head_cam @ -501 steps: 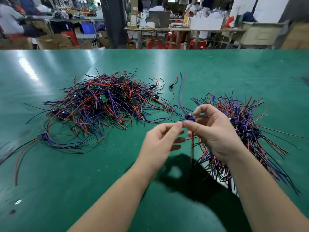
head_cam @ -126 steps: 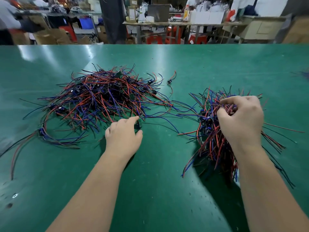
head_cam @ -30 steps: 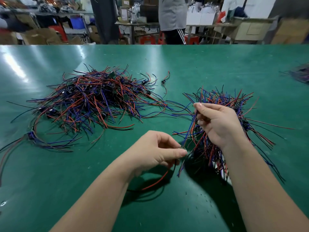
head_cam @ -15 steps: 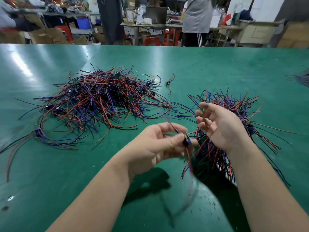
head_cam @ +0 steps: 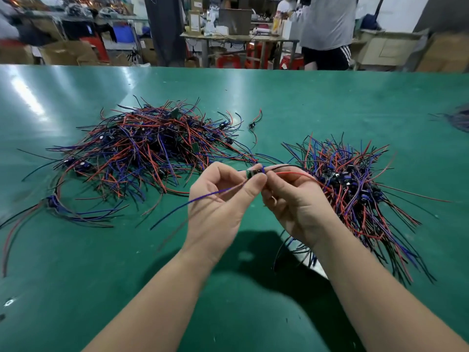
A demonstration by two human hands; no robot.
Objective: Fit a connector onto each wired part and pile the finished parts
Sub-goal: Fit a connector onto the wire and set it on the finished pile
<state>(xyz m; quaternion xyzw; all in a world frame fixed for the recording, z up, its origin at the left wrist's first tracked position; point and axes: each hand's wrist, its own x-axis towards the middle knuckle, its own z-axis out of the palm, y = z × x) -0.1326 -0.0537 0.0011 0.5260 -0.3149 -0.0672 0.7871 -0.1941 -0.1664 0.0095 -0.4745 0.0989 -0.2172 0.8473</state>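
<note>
Mid-fit, at a guess. Pinches a small green wired part [head_cam: 251, 173] between thumb and forefinger of the left hand [head_cam: 218, 201], raised above the centre of the worktop [head_cam: 304, 97]. Meets it fingertip to fingertip from 3 o'clock with the right hand [head_cam: 297, 199], curled on what looks like the connector [head_cam: 263, 170] (too small to be sure). Trails a blue wire [head_cam: 203, 198] toward 8 o'clock and a red wire [head_cam: 291, 173] toward 3 o'clock, into the right heap [head_cam: 355, 179]. Leaves a larger heap [head_cam: 142, 148] of red, blue and black leads at 10 o'clock. Cannot tell which heap holds finished parts and which waits. Looks far from done either way: many pieces in both heaps, only one in hand, not yet laid down.
</note>
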